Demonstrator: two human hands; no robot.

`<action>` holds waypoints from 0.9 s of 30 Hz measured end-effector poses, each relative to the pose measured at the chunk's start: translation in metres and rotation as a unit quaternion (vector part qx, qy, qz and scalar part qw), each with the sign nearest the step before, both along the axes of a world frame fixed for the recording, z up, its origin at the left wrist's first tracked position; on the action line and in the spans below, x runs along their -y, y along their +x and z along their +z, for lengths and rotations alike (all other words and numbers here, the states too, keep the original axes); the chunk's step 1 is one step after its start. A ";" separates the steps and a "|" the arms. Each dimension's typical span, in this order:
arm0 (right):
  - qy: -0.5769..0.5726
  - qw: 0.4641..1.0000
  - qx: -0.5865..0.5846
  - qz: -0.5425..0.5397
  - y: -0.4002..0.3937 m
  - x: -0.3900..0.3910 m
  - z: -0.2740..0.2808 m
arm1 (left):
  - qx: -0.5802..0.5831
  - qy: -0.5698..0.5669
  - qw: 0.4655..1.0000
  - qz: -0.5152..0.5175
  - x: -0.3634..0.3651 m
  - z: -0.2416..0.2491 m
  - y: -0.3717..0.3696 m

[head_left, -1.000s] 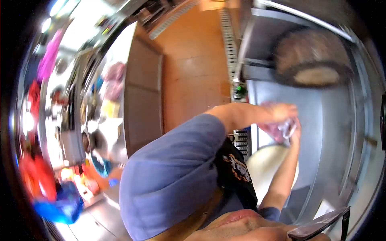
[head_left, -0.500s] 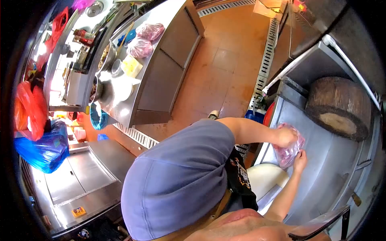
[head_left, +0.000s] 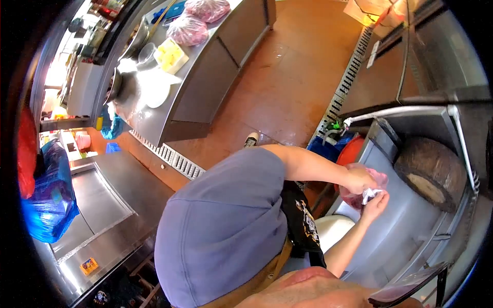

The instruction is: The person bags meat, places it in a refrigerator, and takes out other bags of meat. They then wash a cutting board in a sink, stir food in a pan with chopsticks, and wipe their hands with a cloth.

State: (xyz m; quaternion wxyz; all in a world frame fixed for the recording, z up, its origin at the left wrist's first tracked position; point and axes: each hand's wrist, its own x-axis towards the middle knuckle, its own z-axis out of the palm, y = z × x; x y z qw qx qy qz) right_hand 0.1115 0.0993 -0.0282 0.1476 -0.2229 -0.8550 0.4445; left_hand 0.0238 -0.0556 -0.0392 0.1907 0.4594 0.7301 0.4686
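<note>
My left hand [head_left: 359, 180] is closed at the top of a clear plastic bag [head_left: 379, 177] with pink-red contents, its fingertips partly hidden. Close beside it, my right hand [head_left: 377, 202] pinches a crumpled, whitish part of the bag. The two hands nearly touch, above the grey metal sink [head_left: 403, 220]. The lower side of the bag is partly covered by my left hand and forearm.
A round wooden block [head_left: 431, 172] lies at the sink's far side. A red basin [head_left: 351, 156] and a white rounded container [head_left: 333, 231] are near its edge. Two filled bags [head_left: 187, 30] and a yellow block [head_left: 171, 55] are on the steel counter [head_left: 172, 102].
The view has shifted, and more of the red basin shows. My hands have come closer together, and a crumpled whitish part of the bag now shows between them.
</note>
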 end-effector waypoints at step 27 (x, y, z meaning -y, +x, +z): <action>-0.212 0.872 0.437 -0.068 0.291 0.197 -0.098 | 0.290 0.325 0.568 0.698 0.670 -0.012 -0.470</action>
